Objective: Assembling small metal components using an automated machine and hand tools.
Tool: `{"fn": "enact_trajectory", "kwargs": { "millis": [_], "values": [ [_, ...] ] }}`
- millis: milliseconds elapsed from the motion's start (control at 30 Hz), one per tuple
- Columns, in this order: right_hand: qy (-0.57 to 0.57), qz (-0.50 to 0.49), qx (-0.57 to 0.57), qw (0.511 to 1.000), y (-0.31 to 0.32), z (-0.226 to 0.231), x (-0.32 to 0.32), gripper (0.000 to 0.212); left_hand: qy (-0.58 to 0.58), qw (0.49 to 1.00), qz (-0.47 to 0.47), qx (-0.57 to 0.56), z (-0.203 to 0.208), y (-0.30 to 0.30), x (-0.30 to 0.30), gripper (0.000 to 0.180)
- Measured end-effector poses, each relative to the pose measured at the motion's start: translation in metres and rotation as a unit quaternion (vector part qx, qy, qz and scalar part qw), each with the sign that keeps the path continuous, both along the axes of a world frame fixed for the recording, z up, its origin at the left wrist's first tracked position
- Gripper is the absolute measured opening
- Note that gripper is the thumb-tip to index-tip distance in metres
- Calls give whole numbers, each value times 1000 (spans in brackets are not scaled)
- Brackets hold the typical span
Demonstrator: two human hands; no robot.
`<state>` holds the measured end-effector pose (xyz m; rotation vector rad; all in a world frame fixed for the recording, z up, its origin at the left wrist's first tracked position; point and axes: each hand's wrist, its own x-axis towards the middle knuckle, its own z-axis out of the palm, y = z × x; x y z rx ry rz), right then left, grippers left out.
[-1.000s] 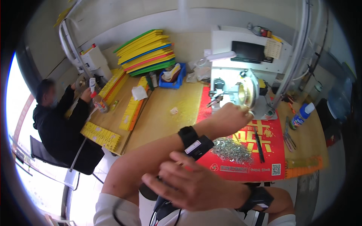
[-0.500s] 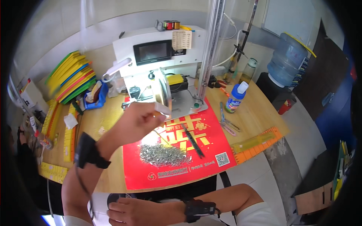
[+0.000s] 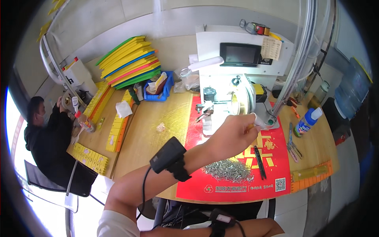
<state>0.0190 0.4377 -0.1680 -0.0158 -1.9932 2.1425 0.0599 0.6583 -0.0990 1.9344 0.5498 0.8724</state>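
Observation:
My left hand is raised over the red printed mat, in front of the machine's round wheel. Its fingers are curled and pinched together, and a white cover sits on one fingertip. Whatever lies in the pinch, if anything, is too small to make out. Below this hand, a heap of small silvery metal pieces rests on the mat. Just right of the heap lies a slim black tool, perhaps tweezers. At the lower edge my right hand is mostly cut off, its fingers hidden.
A white machine with a dark screen stands behind the mat. Left of it are stacked yellow boards and a blue bin. At right stand a blue-capped bottle and pliers. A co-worker sits far left.
The view has swung left, so the bench appears farther right and the co-worker has come into view. My left hand stays curled by the wheel. My right hand's fingers have dropped out of sight.

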Motion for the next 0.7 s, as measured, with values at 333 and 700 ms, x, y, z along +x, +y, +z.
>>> {"fn": "enact_trajectory", "kwargs": {
  "millis": [333, 700],
  "values": [
    [104, -197, 122, 967, 26, 55, 50, 16, 74, 959, 89, 260, -43, -15, -40, 14],
    [-40, -445, 452, 772, 47, 17, 108, 24, -77, 989, 87, -87, -45, -62, -70, 23]
  ]
}}
